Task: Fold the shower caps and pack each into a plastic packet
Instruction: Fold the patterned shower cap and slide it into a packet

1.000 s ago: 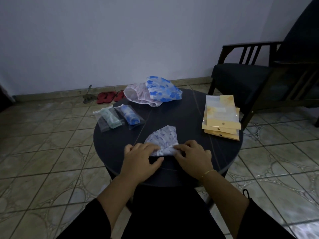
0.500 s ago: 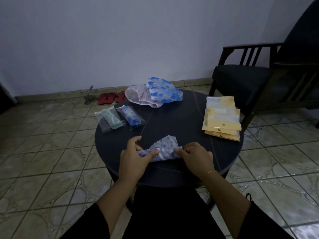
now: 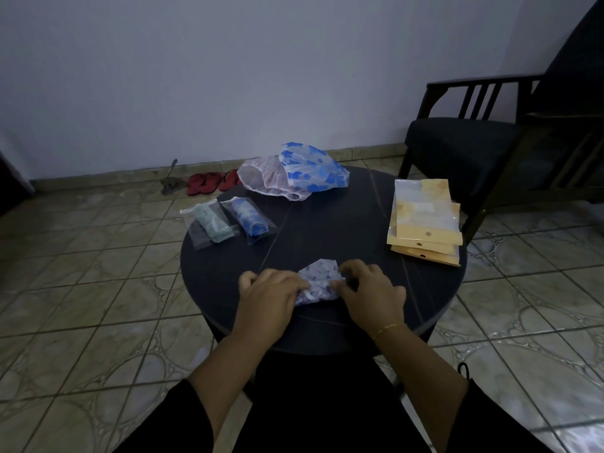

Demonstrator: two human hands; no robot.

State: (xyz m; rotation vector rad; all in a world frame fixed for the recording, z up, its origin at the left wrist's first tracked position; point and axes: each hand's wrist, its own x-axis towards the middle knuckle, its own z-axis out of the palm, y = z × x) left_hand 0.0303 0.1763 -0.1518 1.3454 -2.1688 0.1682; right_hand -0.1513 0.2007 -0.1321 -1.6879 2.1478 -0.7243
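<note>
The round dark surface (image 3: 327, 230) fills the middle of the frame, smooth and matte. At its right edge lies a stack of flat yellow plastic packets (image 3: 423, 220). At the top, two loose crinkled shower caps (image 3: 294, 176); to the left, two clear filled packets (image 3: 228, 222). Low in the centre, your left hand (image 3: 269, 297) and right hand (image 3: 371, 294) each have a grip closed on the thin folded shower cap (image 3: 318, 282), which rests on the surface.

We sit in a home living room: tiled floor (image 3: 81, 289), dark armchair (image 3: 474, 152) at two o'clock, red slippers (image 3: 209, 184) at eleven.
</note>
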